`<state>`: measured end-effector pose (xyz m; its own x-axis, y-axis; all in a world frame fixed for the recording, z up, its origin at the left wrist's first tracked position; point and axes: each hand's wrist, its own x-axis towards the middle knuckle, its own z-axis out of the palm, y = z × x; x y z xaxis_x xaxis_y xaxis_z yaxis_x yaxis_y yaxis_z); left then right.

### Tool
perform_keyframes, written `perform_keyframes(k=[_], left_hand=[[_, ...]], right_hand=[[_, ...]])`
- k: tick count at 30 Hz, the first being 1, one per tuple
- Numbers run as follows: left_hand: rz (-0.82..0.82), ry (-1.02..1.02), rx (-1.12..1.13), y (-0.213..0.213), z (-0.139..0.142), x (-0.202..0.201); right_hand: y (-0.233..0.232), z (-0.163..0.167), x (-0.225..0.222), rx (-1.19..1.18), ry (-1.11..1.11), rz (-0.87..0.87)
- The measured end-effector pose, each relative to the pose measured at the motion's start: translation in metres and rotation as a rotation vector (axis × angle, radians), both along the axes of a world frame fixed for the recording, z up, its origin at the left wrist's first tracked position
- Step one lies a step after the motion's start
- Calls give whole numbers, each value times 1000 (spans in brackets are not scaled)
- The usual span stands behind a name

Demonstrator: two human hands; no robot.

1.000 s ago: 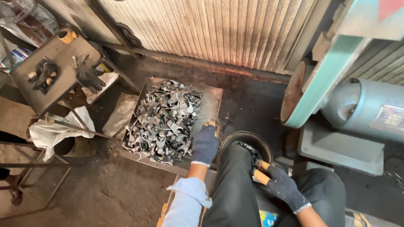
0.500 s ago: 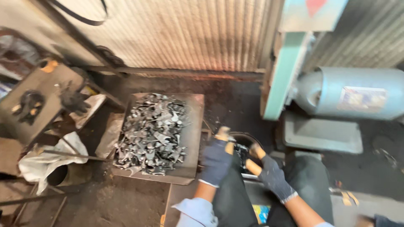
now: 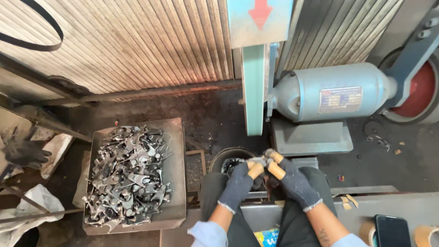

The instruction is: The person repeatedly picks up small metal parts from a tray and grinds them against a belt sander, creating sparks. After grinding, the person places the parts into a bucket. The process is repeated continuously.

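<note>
Gripping one metal part (image 3: 259,161), both hands' fingers (image 3: 254,170) have left the tray (image 3: 176,183).

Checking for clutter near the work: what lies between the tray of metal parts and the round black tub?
In the head view, a small open frame stands on the dark, gritty floor between the tray and the tub; nothing else shows there.

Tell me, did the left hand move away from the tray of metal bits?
Yes. The left hand left the tray and moved right, meeting the right hand over the round tub.
</note>
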<state>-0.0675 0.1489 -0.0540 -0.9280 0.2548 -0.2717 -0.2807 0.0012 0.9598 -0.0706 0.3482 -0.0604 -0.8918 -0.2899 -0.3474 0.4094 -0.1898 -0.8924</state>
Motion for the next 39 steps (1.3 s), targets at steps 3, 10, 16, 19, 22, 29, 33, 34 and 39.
perform_keyframes(k=[3, 10, 16, 19, 22, 29, 33, 34, 39], left_hand=[[14, 69, -56, 0, -8, -35], [317, 316, -238, 23, -49, -76], [384, 345, -330, 38, -73, -69], [395, 303, -271, 43, -74, -68], [351, 215, -276, 47, -73, -70], [371, 296, -332, 53, -85, -72], [317, 232, -457, 57, -83, -73], [304, 200, -470, 57, -80, -75], [100, 132, -74, 45, -51, -78]], right_hand=[[-8, 1, -34, 180, 130, -90], [-33, -19, -79, 363, 130, -168], [-26, -38, -75, 279, 142, -212], [-24, -39, -74, 265, 46, -217], [-23, -37, -75, 163, 30, -227], [-21, -35, -73, 130, 18, -259], [-21, -31, -71, 99, -12, -278], [-20, -29, -70, 102, -18, -280], [-15, -13, -57, 128, -52, -346]])
